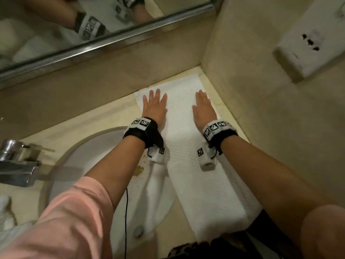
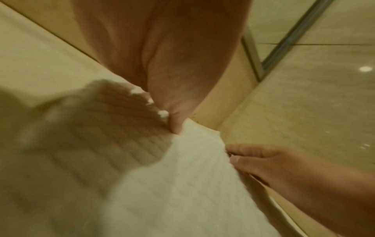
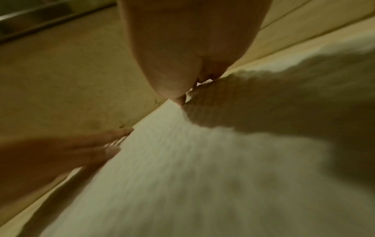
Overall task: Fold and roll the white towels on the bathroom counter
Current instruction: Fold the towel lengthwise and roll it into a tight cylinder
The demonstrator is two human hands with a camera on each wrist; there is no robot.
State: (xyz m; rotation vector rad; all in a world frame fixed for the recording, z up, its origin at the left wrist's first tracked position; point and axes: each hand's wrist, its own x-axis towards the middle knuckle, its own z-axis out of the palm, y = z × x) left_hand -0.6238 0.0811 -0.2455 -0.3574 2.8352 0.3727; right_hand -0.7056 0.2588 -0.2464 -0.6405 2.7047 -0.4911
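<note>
A white waffle-textured towel (image 1: 188,146) lies folded into a long strip on the beige counter (image 1: 104,116), running from the back corner to the front edge. My left hand (image 1: 155,105) lies flat on its far left part, fingers straight and spread. My right hand (image 1: 203,107) presses flat on its far right part, fingers straight and together. The left wrist view shows the towel (image 2: 192,184) under my palm (image 2: 162,64), with my right hand (image 2: 284,168) at its edge. In the blurred right wrist view the towel (image 3: 182,168) fills the lower half.
A round sink basin (image 1: 89,165) sits left of the towel, with a chrome tap (image 1: 16,161) at the far left. A mirror (image 1: 74,25) lines the back wall. A white socket box (image 1: 308,43) is on the right wall. More white cloth (image 1: 5,208) lies at the left edge.
</note>
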